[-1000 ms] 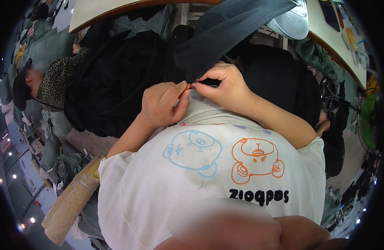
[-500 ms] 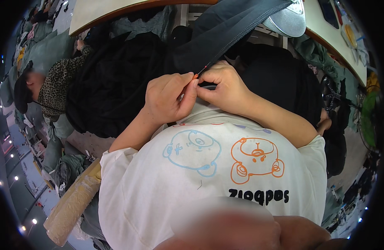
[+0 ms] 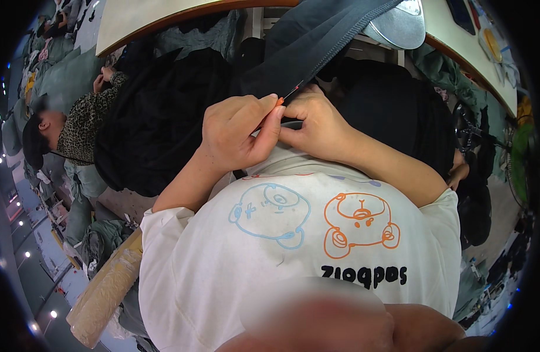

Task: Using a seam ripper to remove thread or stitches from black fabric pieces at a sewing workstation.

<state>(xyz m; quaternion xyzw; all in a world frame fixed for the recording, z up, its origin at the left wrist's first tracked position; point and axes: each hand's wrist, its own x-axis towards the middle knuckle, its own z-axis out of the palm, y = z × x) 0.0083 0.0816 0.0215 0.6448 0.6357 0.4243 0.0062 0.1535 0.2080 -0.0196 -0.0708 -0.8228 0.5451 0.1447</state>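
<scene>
Taking the dark grey strip of fabric with a stitched edge [image 3: 317,44] as the landmark, the clearest change over the last second is on the left: the left hand [image 3: 237,141] has slid up and across from a spot lower and further out, so that its thumb and forefinger now press together right at the lower end of the strip, where a thin orange-red thread or tool tip [image 3: 288,94] shows. A moment ago the two hands were slightly apart there with the orange bit visible between them; now they are closed up against one another, which reads as the fine work on the strip's end tightening into a pinch rather than letting go. The left fingers [image 3: 270,120] are narrow, curled shut on the fabric end and the orange bit, though exactly which of the two they grip I cannot tell. Just right of that point, the right hand [image 3: 317,126] has stayed nearly where it was, below the strip's end, its fingers [image 3: 299,114] folded tight around a slim dark tool [image 3: 290,124] whose end pokes toward the left thumb. The strip itself runs up and right from the hands toward the pale-topped desk [image 3: 457,41] and hangs over the heap of black cloth [image 3: 158,117] lying left of and beneath it.
</scene>
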